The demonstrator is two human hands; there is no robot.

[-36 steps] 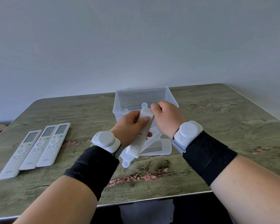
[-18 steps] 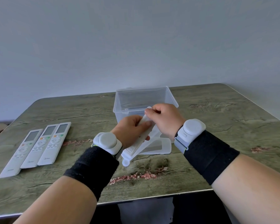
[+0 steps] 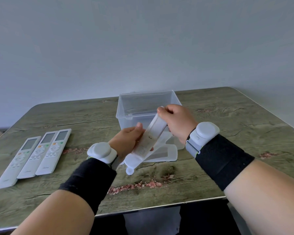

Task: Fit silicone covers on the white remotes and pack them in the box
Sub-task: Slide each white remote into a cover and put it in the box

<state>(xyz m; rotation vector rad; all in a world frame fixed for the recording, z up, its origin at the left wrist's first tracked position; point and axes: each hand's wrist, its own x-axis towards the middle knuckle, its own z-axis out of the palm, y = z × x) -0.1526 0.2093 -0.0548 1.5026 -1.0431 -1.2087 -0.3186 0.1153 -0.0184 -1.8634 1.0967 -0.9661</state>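
A white remote in a translucent silicone cover (image 3: 148, 139) is held tilted above the table, in front of the clear plastic box (image 3: 126, 106). My left hand (image 3: 127, 141) grips its lower half from the left. My right hand (image 3: 176, 123) pinches the cover's upper end. The cover's round loop (image 3: 129, 171) hangs at the low end. More translucent covers (image 3: 166, 153) lie on the table under my hands. Three bare white remotes (image 3: 36, 155) lie side by side at the left.
The wooden table (image 3: 244, 150) ends close to me at its metal front edge (image 3: 159, 206) and meets a plain wall behind. Both wrists carry white sensor bands and black sleeves. The box is open at the top.
My right hand has pulled the cover's upper end up and to the right, stretching it along the remote. My left hand has stayed around the lower half.
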